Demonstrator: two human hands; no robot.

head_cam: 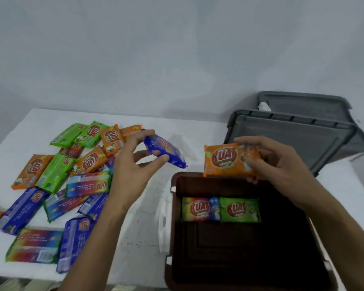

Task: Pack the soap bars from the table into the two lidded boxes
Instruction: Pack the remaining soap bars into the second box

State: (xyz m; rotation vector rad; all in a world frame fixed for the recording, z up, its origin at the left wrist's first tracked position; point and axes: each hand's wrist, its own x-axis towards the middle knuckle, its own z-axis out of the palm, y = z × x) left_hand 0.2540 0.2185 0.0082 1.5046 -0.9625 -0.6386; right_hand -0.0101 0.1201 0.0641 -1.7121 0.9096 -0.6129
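Observation:
My left hand (132, 162) holds a blue soap bar (166, 151) in the air, just left of the brown box (172, 227). My right hand (277, 162) grips an orange soap bar (225, 159) over the far rim of that open box. Inside, against the far wall, lie a multicoloured bar (200, 208) and a green bar (240, 210) side by side. The rest of the box floor is dark and bare. Several more wrapped bars (57, 179) in orange, green, blue and rainbow colours lie scattered on the white table to the left.
A grey box (290, 135) stands at the back right, its grey lid (303, 103) propped behind it against the wall. The white table (143, 227) shows between the pile and the brown box. A white handle (163, 223) hangs at the brown box's left side.

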